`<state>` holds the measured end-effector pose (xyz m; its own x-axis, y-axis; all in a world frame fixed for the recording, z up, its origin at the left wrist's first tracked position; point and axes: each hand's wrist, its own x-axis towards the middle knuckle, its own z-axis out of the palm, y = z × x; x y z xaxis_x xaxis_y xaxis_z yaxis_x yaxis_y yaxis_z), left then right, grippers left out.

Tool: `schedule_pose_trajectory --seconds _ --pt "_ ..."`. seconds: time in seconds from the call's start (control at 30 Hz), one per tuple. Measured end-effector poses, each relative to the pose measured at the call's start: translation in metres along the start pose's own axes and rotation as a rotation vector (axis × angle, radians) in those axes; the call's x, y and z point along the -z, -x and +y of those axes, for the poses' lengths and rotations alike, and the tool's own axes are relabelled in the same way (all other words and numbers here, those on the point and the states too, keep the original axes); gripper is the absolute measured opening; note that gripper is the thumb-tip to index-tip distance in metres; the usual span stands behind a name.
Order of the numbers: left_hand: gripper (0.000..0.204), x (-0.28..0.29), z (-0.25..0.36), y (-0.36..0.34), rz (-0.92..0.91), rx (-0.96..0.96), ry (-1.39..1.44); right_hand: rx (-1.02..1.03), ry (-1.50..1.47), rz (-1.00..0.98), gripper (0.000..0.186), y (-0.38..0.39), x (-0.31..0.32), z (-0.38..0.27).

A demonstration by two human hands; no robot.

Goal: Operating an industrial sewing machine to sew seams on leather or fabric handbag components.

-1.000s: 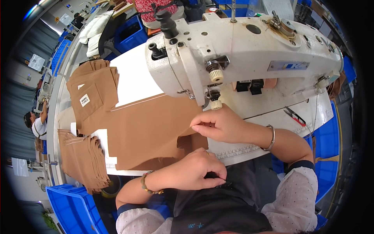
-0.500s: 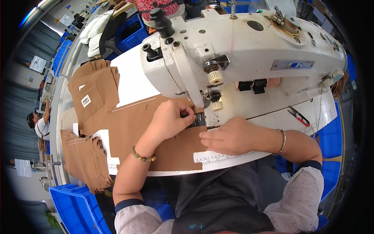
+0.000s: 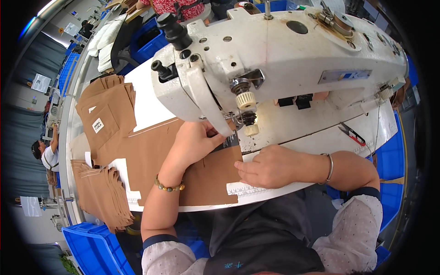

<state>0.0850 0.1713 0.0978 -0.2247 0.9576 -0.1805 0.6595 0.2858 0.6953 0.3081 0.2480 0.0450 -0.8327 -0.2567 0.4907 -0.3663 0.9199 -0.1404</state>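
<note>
A brown fabric piece (image 3: 211, 181) lies flat on the white sewing machine bed, its upper right part under the head of a white sewing machine (image 3: 284, 55). My left hand (image 3: 195, 144) rests on the fabric beside the needle area, thumb and fingers pressed together; whatever they grip is hidden. Close to its fingertips shows a dark plate (image 3: 229, 141) by the presser foot. Over at the fabric's right edge, my right hand (image 3: 275, 166) lies low with fingers stretched out, fingertips touching the cloth.
Stacked brown pieces, one with a white label (image 3: 97, 125), lie left; another brown stack (image 3: 103, 197) hangs over the near-left edge. Red-and-black thread snips (image 3: 352, 134) lie right. A ruler strip (image 3: 247, 189) runs along the front edge. Blue bins (image 3: 94, 247) stand around the table.
The whole view has shifted slightly, with the machine head now farther left in the picture. My left fingers sit closer in under the machine head. My right hand stays at the fabric's right edge.
</note>
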Motion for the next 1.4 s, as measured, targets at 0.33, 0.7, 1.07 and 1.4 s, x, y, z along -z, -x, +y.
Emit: schedule_pose_trajectory --seconds 0.33,0.7,1.07,1.4 --pt "0.012 -0.002 -0.007 -0.001 -0.002 0.023 -0.03 -0.015 -0.021 -0.002 0.019 0.001 -0.001 0.0" --pt "0.012 -0.004 -0.008 -0.002 0.011 -0.01 -0.056 0.009 0.048 -0.013 0.019 0.0 0.0 0.001" --pt "0.013 -0.007 -0.011 -0.004 0.046 -0.06 -0.095 -0.198 0.145 0.145 0.021 -0.001 -0.004 0.01" --pt "0.022 0.003 -0.015 0.0 0.023 -0.032 -0.08 -0.296 0.125 0.07 0.031 -0.008 -0.004 0.019"
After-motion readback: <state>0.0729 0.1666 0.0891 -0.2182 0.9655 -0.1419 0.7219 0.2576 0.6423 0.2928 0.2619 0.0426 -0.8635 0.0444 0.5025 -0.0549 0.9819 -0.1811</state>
